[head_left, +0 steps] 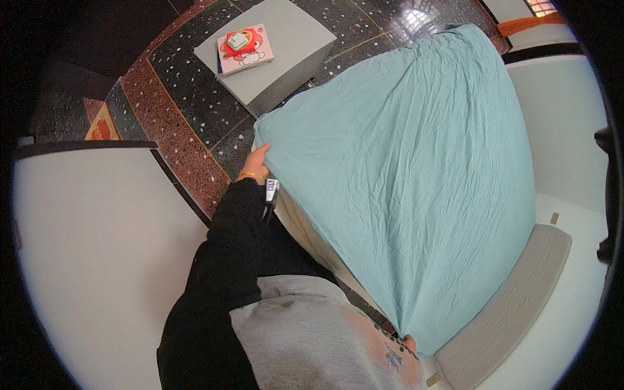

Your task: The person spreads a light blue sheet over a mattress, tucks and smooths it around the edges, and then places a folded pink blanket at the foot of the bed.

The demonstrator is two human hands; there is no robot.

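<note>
A light blue bed sheet (403, 175) lies creased across a bed, its folds running toward the near corner. My left hand (256, 164) is closed on the sheet's left corner, the thumb on top and the other fingers out of sight under the edge. At the near corner by the headboard, only a small part of my right hand (409, 342) shows. The cloth draws together there in tight folds, pinched in that hand. Beneath the sheet's near edge, a strip of the beige mattress (305, 231) is uncovered.
A grey padded headboard (513, 312) stands along the right end. Past the left corner is a grey bedside cabinet (286, 32) with a pink-and-red box (250, 57) and a small pale case (238, 41) on it. A white wall (110, 247) rises at left. Dark speckled tiles (188, 84) cover the floor.
</note>
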